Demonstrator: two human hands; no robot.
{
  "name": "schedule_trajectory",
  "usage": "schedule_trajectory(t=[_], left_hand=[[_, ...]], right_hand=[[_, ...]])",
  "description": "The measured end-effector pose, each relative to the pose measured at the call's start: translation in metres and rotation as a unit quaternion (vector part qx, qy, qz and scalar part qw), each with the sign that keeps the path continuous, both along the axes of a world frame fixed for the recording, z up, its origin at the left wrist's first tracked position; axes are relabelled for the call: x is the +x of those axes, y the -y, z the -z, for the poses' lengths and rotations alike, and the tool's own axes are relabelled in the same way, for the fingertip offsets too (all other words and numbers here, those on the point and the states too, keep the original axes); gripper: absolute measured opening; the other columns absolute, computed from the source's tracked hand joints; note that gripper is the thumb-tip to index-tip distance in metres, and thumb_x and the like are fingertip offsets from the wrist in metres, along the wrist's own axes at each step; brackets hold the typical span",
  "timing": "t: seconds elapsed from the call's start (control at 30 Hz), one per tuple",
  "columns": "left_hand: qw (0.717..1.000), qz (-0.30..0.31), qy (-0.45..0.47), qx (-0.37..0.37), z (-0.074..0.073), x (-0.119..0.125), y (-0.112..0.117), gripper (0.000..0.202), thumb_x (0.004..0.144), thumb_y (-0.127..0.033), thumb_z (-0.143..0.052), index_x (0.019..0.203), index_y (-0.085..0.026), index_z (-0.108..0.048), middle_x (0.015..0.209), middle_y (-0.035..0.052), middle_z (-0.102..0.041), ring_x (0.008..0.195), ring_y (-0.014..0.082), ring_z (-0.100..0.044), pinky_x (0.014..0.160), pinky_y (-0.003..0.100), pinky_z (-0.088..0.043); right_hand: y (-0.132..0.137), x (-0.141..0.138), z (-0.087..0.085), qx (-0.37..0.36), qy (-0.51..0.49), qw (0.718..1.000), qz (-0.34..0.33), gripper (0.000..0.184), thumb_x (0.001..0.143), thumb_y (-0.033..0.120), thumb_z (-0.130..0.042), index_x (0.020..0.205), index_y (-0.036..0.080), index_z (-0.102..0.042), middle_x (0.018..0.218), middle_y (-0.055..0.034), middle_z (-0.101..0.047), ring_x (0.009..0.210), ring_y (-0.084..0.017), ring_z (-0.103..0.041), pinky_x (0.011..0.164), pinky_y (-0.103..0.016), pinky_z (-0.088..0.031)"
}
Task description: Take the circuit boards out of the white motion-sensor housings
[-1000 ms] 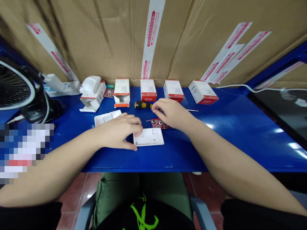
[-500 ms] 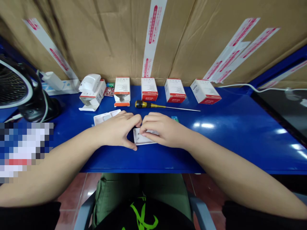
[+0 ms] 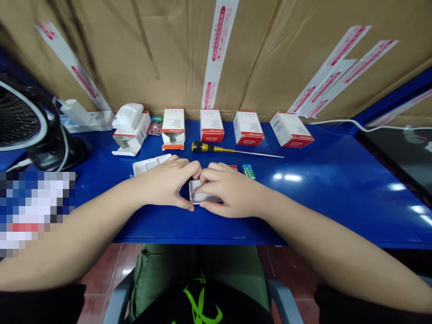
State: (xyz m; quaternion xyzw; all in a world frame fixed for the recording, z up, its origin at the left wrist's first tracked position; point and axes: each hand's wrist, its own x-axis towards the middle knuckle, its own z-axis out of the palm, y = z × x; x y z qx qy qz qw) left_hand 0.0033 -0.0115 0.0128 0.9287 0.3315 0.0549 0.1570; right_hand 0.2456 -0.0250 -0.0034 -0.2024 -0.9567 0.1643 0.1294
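Both my hands meet over a small white plastic plate [image 3: 202, 198], and most of it is hidden under my fingers. My left hand [image 3: 165, 185] grips its left side, with the thumb below and the fingertips above. My right hand [image 3: 229, 194] covers its right side and holds it too. Just beyond my left hand lies a shallow white plastic housing [image 3: 148, 165]. Behind my right fingers, a red circuit board [image 3: 232, 167] shows only as a sliver. A yellow-and-black screwdriver [image 3: 209, 146] lies further back, beyond both hands.
White-and-red product boxes [image 3: 248, 128] stand in a row on the blue workbench [image 3: 303, 202], against cardboard [image 3: 135, 54]. A white motion sensor [image 3: 128, 116] sits on an open box at left, near a black fan [image 3: 20, 119]. A small green packet [image 3: 248, 171] lies right of my hands.
My right hand has moved left from above the red board onto the white plate. Both hands now hold the plate. The green packet has come into view.
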Motion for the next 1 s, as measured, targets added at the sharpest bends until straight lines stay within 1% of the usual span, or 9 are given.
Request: schedule_trajectory(t=[0.13,0.27,0.37,0.43,0.53,0.63,0.77,0.87,1.0], left_hand=[[1.000,-0.004,0.007,-0.007,0.000,0.000,0.001,0.065,0.066,-0.048,-0.100,0.102,-0.024,-0.052,0.097,0.0007,-0.068,0.094,0.0285,-0.067,0.087,0.037,-0.044],[1.000,-0.002,0.002,-0.009,0.000,0.000,0.000,0.065,0.066,-0.048,-0.100,0.104,-0.024,-0.052,0.100,0.0018,-0.068,0.096,0.0289,-0.067,0.089,0.038,-0.044],[1.000,-0.005,-0.009,-0.006,-0.006,-0.004,-0.002,0.071,0.063,-0.049,-0.102,0.107,-0.024,-0.053,0.109,0.0040,-0.069,0.103,0.0307,-0.066,0.093,0.039,-0.045],[1.000,-0.021,-0.023,0.001,-0.015,-0.011,-0.003,0.072,0.062,-0.048,-0.101,0.112,-0.024,-0.054,0.116,0.0055,-0.068,0.110,0.0326,-0.065,0.097,0.041,-0.045],[0.996,-0.065,-0.060,0.009,-0.029,-0.026,-0.005,0.069,0.065,-0.047,-0.094,0.118,-0.024,-0.057,0.125,0.0076,-0.066,0.118,0.0351,-0.062,0.105,0.044,-0.045],[0.985,-0.116,-0.122,-0.026,-0.039,-0.038,-0.006,0.068,0.065,-0.047,-0.086,0.123,-0.023,-0.059,0.126,0.0090,-0.066,0.120,0.0372,-0.063,0.106,0.044,-0.048],[0.966,-0.175,-0.182,-0.061,-0.041,-0.041,-0.008,0.072,0.063,-0.044,-0.082,0.127,-0.021,-0.058,0.121,0.0113,-0.068,0.113,0.0378,-0.067,0.098,0.044,-0.052],[0.968,-0.173,-0.171,-0.055,-0.039,-0.040,-0.011,0.058,0.068,-0.038,-0.078,0.121,-0.022,-0.060,0.118,0.0108,-0.070,0.109,0.0359,-0.069,0.094,0.042,-0.052],[0.977,-0.153,-0.126,-0.079,-0.035,-0.041,-0.013,0.031,0.079,-0.026,-0.064,0.109,-0.023,-0.060,0.106,0.0074,-0.072,0.096,0.0288,-0.071,0.084,0.037,-0.051]], right_hand=[[0.004,0.000,-0.001,0.000,0.000,1.000,-0.024,0.026,0.105,0.032,-0.063,0.113,0.017,-0.082,0.103,-0.0105,-0.069,0.099,-0.027,-0.057,0.092,-0.042,-0.044],[0.004,0.001,-0.002,-0.002,0.000,0.999,-0.037,0.026,0.106,0.032,-0.064,0.120,0.018,-0.080,0.104,-0.0103,-0.070,0.100,-0.027,-0.059,0.092,-0.043,-0.045],[0.001,0.008,-0.007,-0.006,-0.011,1.000,-0.029,0.025,0.105,0.033,-0.065,0.119,0.017,-0.079,0.109,-0.0111,-0.071,0.097,-0.026,-0.060,0.093,-0.042,-0.046],[-0.003,0.016,-0.011,-0.003,-0.017,1.000,-0.009,0.026,0.102,0.037,-0.072,0.119,0.018,-0.078,0.112,-0.0111,-0.071,0.099,-0.026,-0.061,0.093,-0.042,-0.047],[-0.009,0.029,-0.015,0.010,-0.006,0.999,0.037,0.045,0.090,0.045,-0.087,0.124,0.019,-0.076,0.118,-0.0122,-0.073,0.106,-0.030,-0.063,0.096,-0.043,-0.048],[-0.012,0.037,-0.017,0.015,0.029,0.997,0.073,0.065,0.078,0.049,-0.097,0.131,0.018,-0.074,0.122,-0.0136,-0.076,0.113,-0.034,-0.064,0.100,-0.046,-0.049],[-0.012,0.035,-0.016,0.003,0.078,0.993,0.090,0.072,0.074,0.047,-0.100,0.133,0.016,-0.074,0.125,-0.0152,-0.079,0.116,-0.037,-0.065,0.102,-0.050,-0.049],[-0.012,0.032,-0.014,-0.002,0.087,0.992,0.093,0.071,0.073,0.045,-0.101,0.131,0.013,-0.075,0.124,-0.0158,-0.078,0.116,-0.037,-0.065,0.103,-0.050,-0.049],[-0.013,0.030,-0.013,0.005,0.075,0.994,0.085,0.057,0.075,0.046,-0.099,0.119,0.016,-0.077,0.118,-0.0136,-0.076,0.112,-0.035,-0.063,0.101,-0.048,-0.048]])
